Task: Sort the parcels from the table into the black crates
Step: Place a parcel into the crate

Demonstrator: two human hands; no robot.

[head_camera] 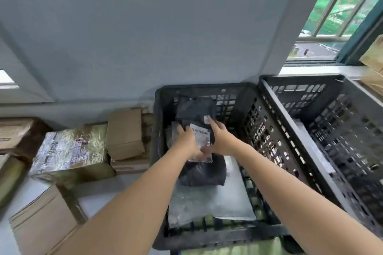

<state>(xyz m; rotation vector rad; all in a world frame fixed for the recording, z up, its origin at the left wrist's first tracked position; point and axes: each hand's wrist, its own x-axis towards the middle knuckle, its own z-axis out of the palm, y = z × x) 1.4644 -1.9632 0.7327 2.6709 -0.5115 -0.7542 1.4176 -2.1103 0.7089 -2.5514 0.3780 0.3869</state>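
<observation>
Black plastic mailer parcel [199, 170] with a white barcode label [200, 133], lying inside the left black lattice crate [159, 151] on a pale grey flat mailer [211, 201]. The right hand [220, 141] rests on it with fingers straight, forefinger reaching a small second sticker [207, 119]. The left hand [186, 142] lies over its left edge; whether it grips or merely presses cannot be told. Placing is best finished by settling the parcel flat, label up, then lifting both hands clear of the walls. The film is glossy, creased, probably slippery. A second black lattice crate [300, 78] adjoins at right, with brown cardboard boxes [124, 132] at left
</observation>
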